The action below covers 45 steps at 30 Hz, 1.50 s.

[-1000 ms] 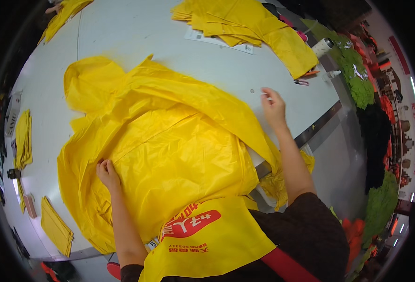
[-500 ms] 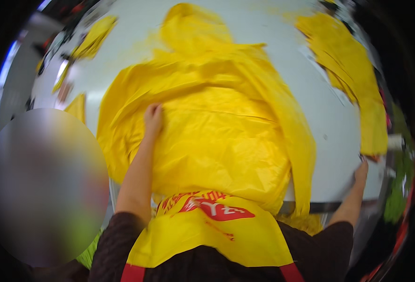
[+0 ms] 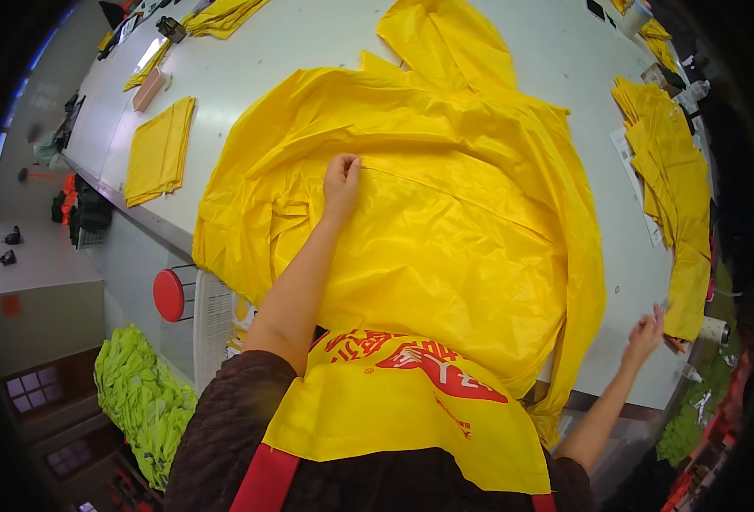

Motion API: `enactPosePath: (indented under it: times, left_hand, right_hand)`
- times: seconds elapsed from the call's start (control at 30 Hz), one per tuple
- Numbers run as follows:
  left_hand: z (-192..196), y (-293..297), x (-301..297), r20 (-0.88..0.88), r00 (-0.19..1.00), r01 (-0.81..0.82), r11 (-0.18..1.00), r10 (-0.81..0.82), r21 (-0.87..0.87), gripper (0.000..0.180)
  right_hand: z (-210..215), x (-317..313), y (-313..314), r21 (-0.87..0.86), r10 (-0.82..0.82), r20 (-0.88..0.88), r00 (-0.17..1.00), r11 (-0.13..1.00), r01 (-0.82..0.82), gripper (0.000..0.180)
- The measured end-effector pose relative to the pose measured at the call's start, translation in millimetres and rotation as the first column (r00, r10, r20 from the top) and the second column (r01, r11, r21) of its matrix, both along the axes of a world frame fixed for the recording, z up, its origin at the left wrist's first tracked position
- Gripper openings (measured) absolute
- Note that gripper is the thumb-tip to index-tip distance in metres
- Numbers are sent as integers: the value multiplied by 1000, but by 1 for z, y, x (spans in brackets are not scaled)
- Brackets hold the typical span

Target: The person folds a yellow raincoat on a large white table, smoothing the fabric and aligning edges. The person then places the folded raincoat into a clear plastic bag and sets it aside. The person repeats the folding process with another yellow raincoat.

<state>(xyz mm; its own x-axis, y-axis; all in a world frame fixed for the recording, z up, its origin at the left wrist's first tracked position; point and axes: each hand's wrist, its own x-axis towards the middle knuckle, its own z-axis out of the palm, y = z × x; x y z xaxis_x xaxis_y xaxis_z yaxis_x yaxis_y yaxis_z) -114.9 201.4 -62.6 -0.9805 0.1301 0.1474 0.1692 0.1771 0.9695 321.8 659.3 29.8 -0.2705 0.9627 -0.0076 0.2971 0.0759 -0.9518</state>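
Note:
A large yellow hooded raincoat (image 3: 445, 247) lies spread on the pale table, its hood (image 3: 449, 43) at the far side and one sleeve (image 3: 583, 256) running down the right. My left hand (image 3: 341, 181) is closed on the coat at a seam across its middle, pinching the fabric. Out at the right edge of the table, my right hand (image 3: 644, 337) has its fingers partly stretched, with no held object visible. Near it are the lower end of a long pile of yellow garments (image 3: 680, 205) and a small brownish item (image 3: 674, 343) that I cannot make out.
Folded yellow fabric (image 3: 159, 152) and a pinkish block (image 3: 149, 89) sit on the left of the table (image 3: 620, 247). Below that side stand a red stool (image 3: 168, 294) and a white basket (image 3: 213, 320). Lime-green fabric (image 3: 142, 392) is heaped at the lower left.
The view has swung left, so the coat appears farther right. My right hand has drawn back slightly from the garment pile's end and its fingers have loosened. My left hand keeps its pinch.

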Motion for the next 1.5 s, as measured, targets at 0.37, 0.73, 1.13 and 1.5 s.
enactPosePath:
  times: [0.37, 0.73, 1.13, 1.5]
  left_hand:
    - [3, 4, -15, 165, 986, -11, 982, -20, 187, 12]
    - [2, 2, -17, 232, 970, 10, 969, -69, 249, 13]
    - [67, -76, 16, 132, 989, 36, 967, -71, 251, 12]
    - [5, -383, 68, 278, 540, -736, 606, 795, -301, 45]
  right_hand:
    - [-16, -331, -265, -14, 896, 238, 376, 390, -921, 28]
    - [-39, -395, -300, 80, 852, 471, 227, 215, -973, 25]
    - [-51, -354, -280, 13, 824, 26, 566, 566, -824, 22]
    - [57, -246, -228, -441, 256, -809, 529, 332, -834, 33]
